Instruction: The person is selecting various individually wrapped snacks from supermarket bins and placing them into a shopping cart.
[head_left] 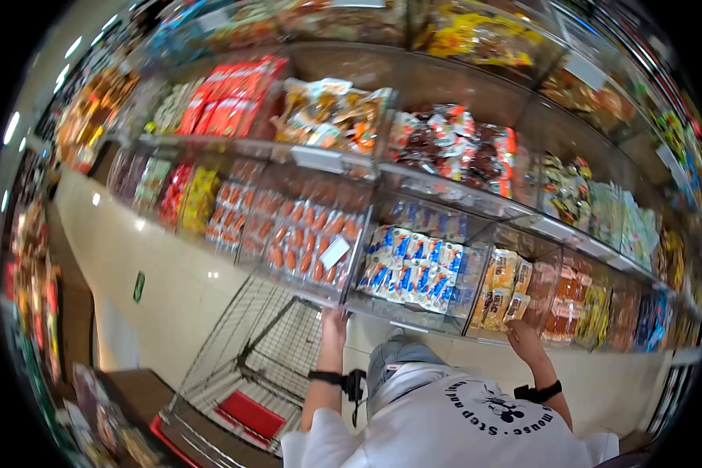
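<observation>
Head: right hand [524, 343] by yellow packets [503, 274], "mouse" shirt [437, 429]

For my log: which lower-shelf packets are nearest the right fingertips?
The yellow packets beside the blue-white packets; only they lie at the right fingertips.

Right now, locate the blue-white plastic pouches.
Head view: the pouches lie just right of centre, between clear packs of reddish snacks and yellow packets near the right hand.

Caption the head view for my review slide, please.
Left hand at the shelf edge beside a shopping cart, right hand near yellow packets.
</observation>
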The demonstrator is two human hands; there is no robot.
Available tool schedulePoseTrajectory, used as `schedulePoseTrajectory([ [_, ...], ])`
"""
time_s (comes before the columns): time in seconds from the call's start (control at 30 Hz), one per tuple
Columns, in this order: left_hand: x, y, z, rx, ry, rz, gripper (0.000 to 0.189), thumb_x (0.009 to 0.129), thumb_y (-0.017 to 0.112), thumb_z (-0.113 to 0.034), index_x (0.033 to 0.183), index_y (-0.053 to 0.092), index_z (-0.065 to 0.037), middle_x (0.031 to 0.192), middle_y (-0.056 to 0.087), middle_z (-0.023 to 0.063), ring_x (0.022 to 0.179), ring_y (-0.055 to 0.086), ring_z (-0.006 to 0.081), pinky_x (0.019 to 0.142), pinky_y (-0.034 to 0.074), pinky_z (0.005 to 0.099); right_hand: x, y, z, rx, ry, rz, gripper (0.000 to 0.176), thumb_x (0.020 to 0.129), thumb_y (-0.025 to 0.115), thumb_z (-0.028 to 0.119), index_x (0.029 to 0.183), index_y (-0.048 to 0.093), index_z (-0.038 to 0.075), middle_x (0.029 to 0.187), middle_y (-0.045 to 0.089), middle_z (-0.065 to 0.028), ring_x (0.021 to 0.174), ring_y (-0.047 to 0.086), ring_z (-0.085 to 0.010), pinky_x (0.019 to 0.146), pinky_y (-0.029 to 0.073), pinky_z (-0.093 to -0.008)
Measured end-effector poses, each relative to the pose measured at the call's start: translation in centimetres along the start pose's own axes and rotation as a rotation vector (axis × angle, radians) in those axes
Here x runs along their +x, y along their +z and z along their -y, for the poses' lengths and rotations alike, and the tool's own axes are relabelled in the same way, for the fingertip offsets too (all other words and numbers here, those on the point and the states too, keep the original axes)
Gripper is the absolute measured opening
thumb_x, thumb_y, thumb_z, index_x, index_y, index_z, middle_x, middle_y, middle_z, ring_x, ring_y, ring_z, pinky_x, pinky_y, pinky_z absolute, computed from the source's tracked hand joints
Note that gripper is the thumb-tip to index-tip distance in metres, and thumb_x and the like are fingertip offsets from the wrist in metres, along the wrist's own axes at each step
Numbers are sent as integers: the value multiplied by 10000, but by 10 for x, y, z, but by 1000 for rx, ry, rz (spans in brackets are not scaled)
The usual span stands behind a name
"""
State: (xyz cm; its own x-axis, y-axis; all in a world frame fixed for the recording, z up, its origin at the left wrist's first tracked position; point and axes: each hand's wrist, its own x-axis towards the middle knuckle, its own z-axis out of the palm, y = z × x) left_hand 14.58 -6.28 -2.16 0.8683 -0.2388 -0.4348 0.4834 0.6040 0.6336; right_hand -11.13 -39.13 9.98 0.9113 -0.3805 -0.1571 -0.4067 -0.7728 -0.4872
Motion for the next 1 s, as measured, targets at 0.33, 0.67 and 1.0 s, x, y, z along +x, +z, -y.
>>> schedulePoseTrajectory([
  [0.33,36,-5,-17,195,14,-218,338,649,558,-64,963,470,26,809,541,77,667,526,158,566,429,281,-1,-11,-3,-44,40,171,168,742,485,82,891,521,13,735,564,-139,634,555,-230,579,438,-291],
  [0.67,41,-14,-7,234,68,-231,384,649,609,-120,995,495,3,844,578,57,798,529,143,699,401,241,52,-4,58,-265,-165,331,185,739,503,124,898,520,30,742,572,-132,641,562,-233,572,444,-296],
  [1.0,57,-25,11,304,98,-216,399,657,586,-105,1025,460,-17,875,553,60,740,537,154,633,421,253,57,7,81,-254,-297,433,167,749,485,103,884,505,7,755,550,-166,665,553,-280,580,439,-328],
])
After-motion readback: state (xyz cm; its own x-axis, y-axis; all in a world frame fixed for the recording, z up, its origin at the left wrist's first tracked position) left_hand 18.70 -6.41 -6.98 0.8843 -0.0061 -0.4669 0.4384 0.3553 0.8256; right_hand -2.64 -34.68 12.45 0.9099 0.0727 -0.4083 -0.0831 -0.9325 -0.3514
